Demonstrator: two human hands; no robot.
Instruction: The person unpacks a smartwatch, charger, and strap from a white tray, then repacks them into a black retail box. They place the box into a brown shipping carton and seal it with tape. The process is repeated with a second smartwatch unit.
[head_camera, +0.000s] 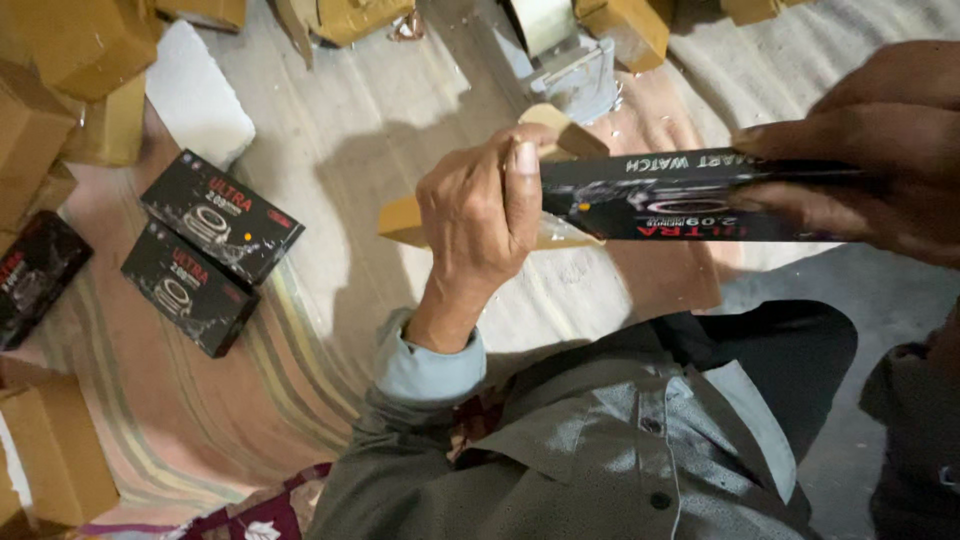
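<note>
Single head-worn view, steeply downward, close above the floor (380, 160).

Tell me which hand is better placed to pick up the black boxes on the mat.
Probably the left hand: the boxes lie on its side. The right hand is farther; both grip a long black box.

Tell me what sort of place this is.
Probably an informal packing or stockroom floor. Plain cardboard cartons crowd the edges, identical black product boxes lie on a striped mat, and both hands, left hand and right hand, hold another black box.
</note>
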